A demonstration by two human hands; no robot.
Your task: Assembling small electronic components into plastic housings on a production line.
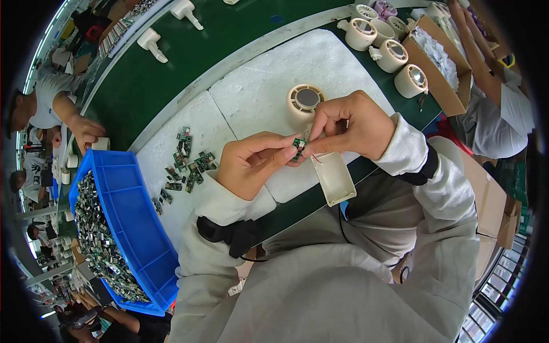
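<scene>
A small green circuit board [299, 143] is pinched between the thumb and fingers of my left hand [247, 164]. My right hand [359, 127] is closed at the board's right side, thumb and fingertips pressed together; what is between them is too small to make out. Below my hands lies a cream fan housing with a round head [305, 102] and an open, hollow handle [336, 182] pointing toward me. Thin wires show near the handle's top; my fingers hide the middle of the housing. Left of my hands, several loose circuit boards [191, 163] are scattered on the white foam sheet [257, 71].
A blue bin [130, 206] full of circuit boards stands at the left. Several cream fan housings [393, 56] and a cardboard box [456, 86] with white pieces are at the far right. Fan parts [152, 46] lie on the green belt [131, 94]. Other people sit at both sides.
</scene>
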